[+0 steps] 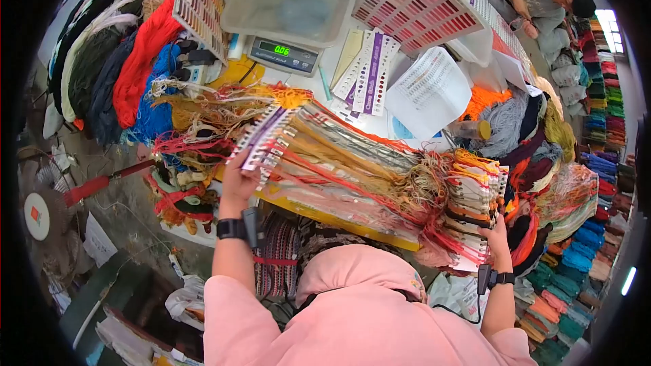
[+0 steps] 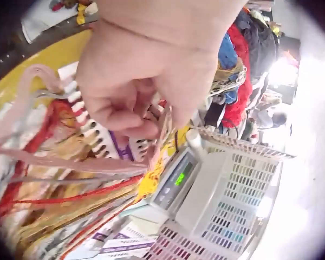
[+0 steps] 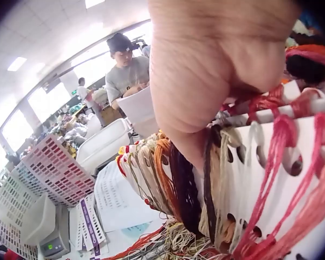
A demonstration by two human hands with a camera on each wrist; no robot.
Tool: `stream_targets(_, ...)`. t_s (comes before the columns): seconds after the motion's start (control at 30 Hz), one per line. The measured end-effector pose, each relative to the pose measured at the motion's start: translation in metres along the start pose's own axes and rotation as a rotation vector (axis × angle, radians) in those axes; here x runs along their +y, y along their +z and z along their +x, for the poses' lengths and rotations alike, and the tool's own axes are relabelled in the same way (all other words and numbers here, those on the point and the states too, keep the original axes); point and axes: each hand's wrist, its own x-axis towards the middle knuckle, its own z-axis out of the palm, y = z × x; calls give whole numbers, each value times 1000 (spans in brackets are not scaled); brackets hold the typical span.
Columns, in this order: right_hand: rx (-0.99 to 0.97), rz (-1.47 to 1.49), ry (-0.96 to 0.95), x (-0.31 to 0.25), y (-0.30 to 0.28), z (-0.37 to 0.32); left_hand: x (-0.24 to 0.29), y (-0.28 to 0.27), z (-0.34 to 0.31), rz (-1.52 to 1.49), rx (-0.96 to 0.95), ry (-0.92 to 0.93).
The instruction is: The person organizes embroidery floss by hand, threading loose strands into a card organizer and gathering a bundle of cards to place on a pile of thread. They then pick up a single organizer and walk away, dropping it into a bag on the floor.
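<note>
A thread card with a purple stripe [image 1: 266,137] is held up at the left end of a spread of loose threads [image 1: 352,152], above the table; its edge is pinched by the curled fingers of the left hand [image 1: 237,175]. At the other end, a fanned stack of punched cards [image 1: 468,252], looped with red, orange and brown thread, is gripped at its outer edge by the right hand [image 1: 496,236]; the fingertips there are hidden. Between the hands, the table [image 1: 390,238], yellow along its near edge, is largely covered by the threads. Beyond them, a digital scale [image 1: 285,56] is lit in green, with a clear tub [image 1: 234,17] set on it. Purple-banded shade cards [image 1: 369,74] and a printed sheet [image 1: 434,88] are laid to its right, and panels of colour swatches [image 1: 413,3] are stood behind. Skeins [image 1: 142,61] are heaped at the left, above a fan [image 1: 37,217] on the floor side. Bundled yarn [image 1: 586,244] is stacked along the right. Across the table, a person in a grey top [image 3: 127,81] is seen, and the room is lit by windows [image 3: 17,129] and ceiling lights [image 3: 17,63].
</note>
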Motion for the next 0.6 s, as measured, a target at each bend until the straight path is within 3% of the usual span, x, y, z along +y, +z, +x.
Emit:
stream_targets(0.03,23,-31,-1,5,0,0,-2,23,-9,-18,56,54)
stream_targets(0.07,45,-61,-1,10,0,0,-2,44,-18,-122,-142,-87)
stream_targets(0.13,81,-126,-52,-13,1,-12,-33,69,-28,277,271,-50)
stream_targets(0.17,37,75,70,-45,-1,-23,-44,34,-25,246,254,-219)
stream_targets(0.2,54,32,80,-47,1,-23,-52,2,-18,218,232,-381)
stream_targets(0.27,44,155,-20,-26,7,-14,-95,77,-25,544,348,-241)
stream_targets(0.3,14,340,-2,-25,9,-14,-107,87,-27,551,241,-249)
stream_targets(0.37,-8,625,85,-56,16,-17,-134,80,-21,863,88,-224)
stream_targets(0.47,36,527,16,-56,44,3,-181,81,-8,1384,-41,-104)
stream_targets(0.5,67,457,3,-50,62,14,-200,76,-3,1614,-282,357)
stream_targets(0.53,57,268,45,-106,54,2,-220,69,3,1765,-311,311)
stream_targets(0.6,100,398,10,-74,110,30,-253,57,10,2072,-363,215)
